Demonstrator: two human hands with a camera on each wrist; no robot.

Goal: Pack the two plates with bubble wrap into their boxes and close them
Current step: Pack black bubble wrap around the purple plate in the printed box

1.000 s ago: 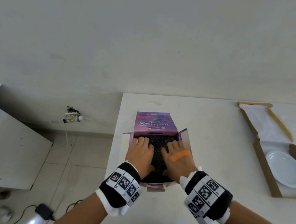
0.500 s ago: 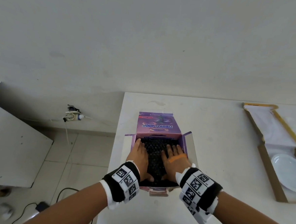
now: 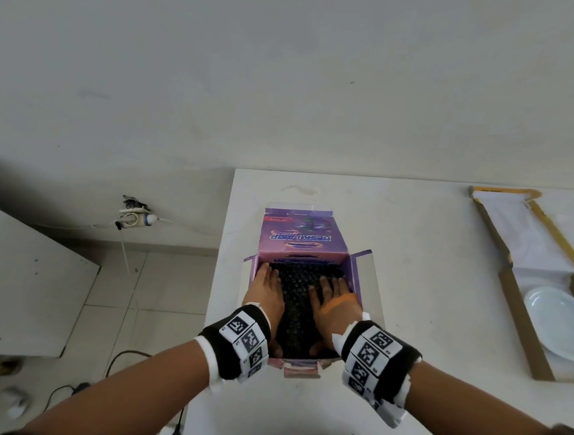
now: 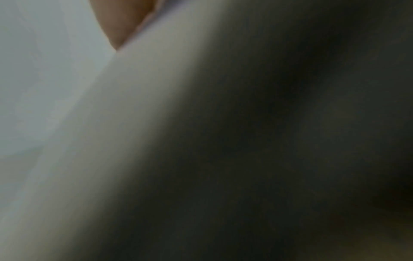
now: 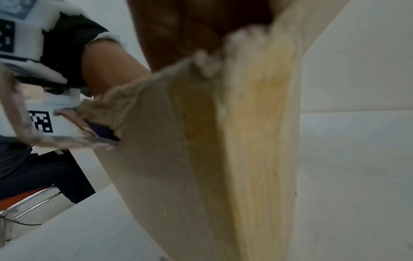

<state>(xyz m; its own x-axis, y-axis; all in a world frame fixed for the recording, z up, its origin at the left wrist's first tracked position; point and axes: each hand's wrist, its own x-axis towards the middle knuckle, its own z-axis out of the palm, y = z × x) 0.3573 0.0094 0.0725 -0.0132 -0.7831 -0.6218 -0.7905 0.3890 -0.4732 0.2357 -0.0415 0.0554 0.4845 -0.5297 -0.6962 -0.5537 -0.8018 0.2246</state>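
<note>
Hands deeper in purple box (image 3: 306,242) than 1 s ago, wrists now at its near edge, so the black bubble wrap bundle (image 3: 298,299) looks seated; I'd judge flap closing comes next. Left hand (image 3: 264,292) and right hand (image 3: 336,299) both lie flat, fingers straight, pressing the bundle, which sits under and between the palms inside the purple box on the table (image 3: 428,261). Plate inside the wrap can't be seen. Right of the purple box, well apart, the 2nd white plate (image 3: 558,326) lies unwrapped in the open brown box (image 3: 523,322). Wrist views too blurred to help.
</note>
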